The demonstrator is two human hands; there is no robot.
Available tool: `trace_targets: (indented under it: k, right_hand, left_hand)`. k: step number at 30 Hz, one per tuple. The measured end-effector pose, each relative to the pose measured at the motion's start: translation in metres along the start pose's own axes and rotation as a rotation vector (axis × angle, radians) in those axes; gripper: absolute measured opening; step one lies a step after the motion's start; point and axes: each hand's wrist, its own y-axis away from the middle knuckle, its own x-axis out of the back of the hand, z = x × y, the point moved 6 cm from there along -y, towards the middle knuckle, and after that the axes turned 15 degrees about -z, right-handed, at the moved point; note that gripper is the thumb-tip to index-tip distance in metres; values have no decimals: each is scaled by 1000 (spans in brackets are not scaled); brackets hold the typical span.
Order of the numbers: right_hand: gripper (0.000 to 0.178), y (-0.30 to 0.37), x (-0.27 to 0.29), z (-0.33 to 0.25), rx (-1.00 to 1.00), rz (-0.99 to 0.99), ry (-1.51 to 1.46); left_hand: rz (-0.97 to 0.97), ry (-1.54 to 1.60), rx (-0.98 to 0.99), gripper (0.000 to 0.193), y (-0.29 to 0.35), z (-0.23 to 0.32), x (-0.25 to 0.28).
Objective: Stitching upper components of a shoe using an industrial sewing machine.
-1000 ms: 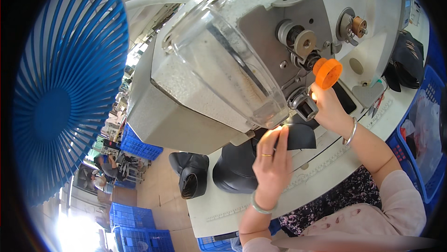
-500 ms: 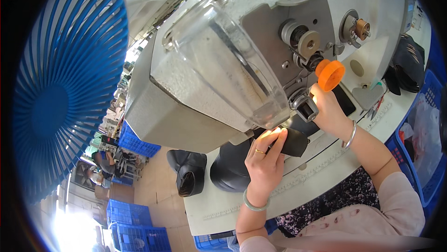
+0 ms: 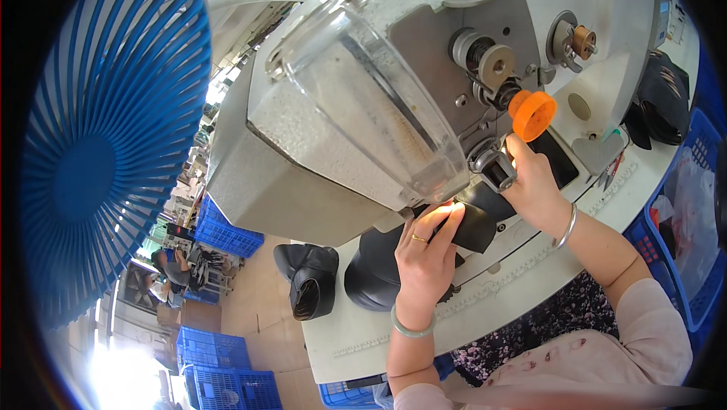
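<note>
Below the head of a pale sewing machine (image 3: 333, 175), my left hand (image 3: 425, 258) pinches a black leather piece (image 3: 475, 227). Its straight fingers press close together on the piece, beside a small bright light; the thumb is hidden. My right hand (image 3: 536, 190) is curled on the far right side of the metal fitting (image 3: 496, 168) around the needle area. Its fingertips are mostly hidden there, and what they hold cannot be made out. More black leather (image 3: 371, 270) lies on the table left of my left hand.
A black shoe upper (image 3: 312, 277) stands at the table's left edge, near a blue fan (image 3: 83, 175). Black leather parts (image 3: 663, 99) and scissors (image 3: 612, 171) lie at the right. A blue basket (image 3: 685, 289) holds plastic bags. Ruler markings run along the white table (image 3: 363, 364).
The leather piece has turned a little under my left fingers, its corner now pointing more toward me. My left hand has shifted slightly left; my right hand stays by the metal fitting.
</note>
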Motion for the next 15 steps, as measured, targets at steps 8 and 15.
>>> trace_targets:
  k: [8,15]
  right_hand:
    - [45,8,-3,5,-62,-24,-95]
    - [37,25,4,-5,-83,-165,-205]
  left_hand:
    - [-22,15,4,52,1,-11,0]
    - [9,-112,142,60,2,17,-6]
